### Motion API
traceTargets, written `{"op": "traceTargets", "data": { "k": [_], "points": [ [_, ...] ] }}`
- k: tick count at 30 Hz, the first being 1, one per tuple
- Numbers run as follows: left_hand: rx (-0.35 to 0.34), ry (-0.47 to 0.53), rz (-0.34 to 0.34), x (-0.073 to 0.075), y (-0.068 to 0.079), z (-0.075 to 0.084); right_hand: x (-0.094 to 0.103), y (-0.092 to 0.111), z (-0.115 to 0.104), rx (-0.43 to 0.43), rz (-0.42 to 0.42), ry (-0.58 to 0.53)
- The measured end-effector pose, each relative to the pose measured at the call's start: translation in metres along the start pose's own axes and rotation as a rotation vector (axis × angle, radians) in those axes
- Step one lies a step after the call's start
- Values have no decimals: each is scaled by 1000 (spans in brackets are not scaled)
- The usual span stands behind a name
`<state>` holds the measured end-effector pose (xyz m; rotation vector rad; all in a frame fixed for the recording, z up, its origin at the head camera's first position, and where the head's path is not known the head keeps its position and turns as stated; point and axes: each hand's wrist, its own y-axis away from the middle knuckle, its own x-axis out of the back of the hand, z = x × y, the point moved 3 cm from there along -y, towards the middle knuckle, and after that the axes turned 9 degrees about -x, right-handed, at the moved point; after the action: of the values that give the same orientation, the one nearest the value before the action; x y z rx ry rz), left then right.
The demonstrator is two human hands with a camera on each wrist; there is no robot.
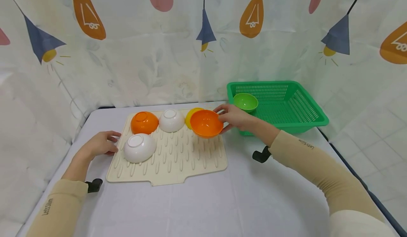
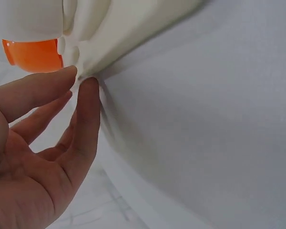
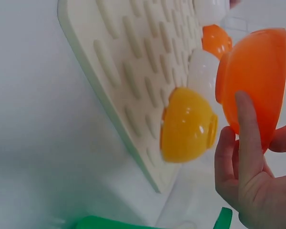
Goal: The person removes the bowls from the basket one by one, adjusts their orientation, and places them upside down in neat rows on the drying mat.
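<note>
My right hand (image 1: 235,117) holds an orange bowl (image 1: 206,123) by its rim, opening upward, above the right part of a cream drying mat (image 1: 178,162). In the right wrist view the thumb is at the bowl's rim and the fingers lie along its outside. A yellow bowl (image 3: 188,125) sits upside down on the mat, partly behind the held bowl in the head view. At the mat's left edge, my left hand (image 1: 101,143) pinches the edge between thumb and finger. Beside it rests an upside-down white bowl (image 1: 140,148).
Another orange bowl (image 1: 144,122) and a second white bowl (image 1: 171,120) lie upside down along the mat's back. A green basket (image 1: 305,108) stands at the back right, with a light green bowl (image 1: 246,102) in its left end. A patterned curtain (image 1: 178,63) hangs behind the table.
</note>
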<state>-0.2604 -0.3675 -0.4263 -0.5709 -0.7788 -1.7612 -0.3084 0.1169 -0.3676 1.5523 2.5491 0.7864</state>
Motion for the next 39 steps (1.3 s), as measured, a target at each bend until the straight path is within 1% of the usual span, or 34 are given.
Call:
{"op": "traceTargets", "data": {
  "k": [3,6,9,11,12,15,18,21,23,24,27,29,31,35,39],
  "points": [
    [-3,-34,57,4,0,6,-3,-2,3,-10,-3,-9],
    [-22,-46,163,10,1,19,-5,-3,3,-19,3,-11],
    [-64,13,257,13,4,42,-7,-2,2,-27,3,-6],
    [-104,76,291,12,7,63,-8,-2,1,-30,1,-8],
    [-128,121,294,11,8,75,-8,-1,1,-30,2,-9],
    [-192,275,260,3,9,111,-10,0,-1,-24,5,-21],
    [-238,458,191,-10,9,142,-12,-1,-2,-18,10,-33],
    [-237,659,95,-29,5,165,-15,-2,-2,-24,10,-40],
    [-219,750,14,-45,-1,175,-15,-2,-2,-29,14,-50],
    [-204,788,-25,-54,-4,179,-16,-2,-1,-32,17,-55],
    [-167,854,-119,-79,-13,188,-17,-2,0,-32,19,-72],
    [-135,896,-156,-94,-18,190,-18,-2,1,-30,10,-85],
    [-106,956,-172,-105,-22,192,-20,-2,2,-31,0,-97],
    [-55,1074,-186,-120,-28,191,-24,-2,3,-38,-12,-116],
    [-59,1143,-215,-127,-31,188,-28,-2,3,-46,-24,-115]
  ]
}}
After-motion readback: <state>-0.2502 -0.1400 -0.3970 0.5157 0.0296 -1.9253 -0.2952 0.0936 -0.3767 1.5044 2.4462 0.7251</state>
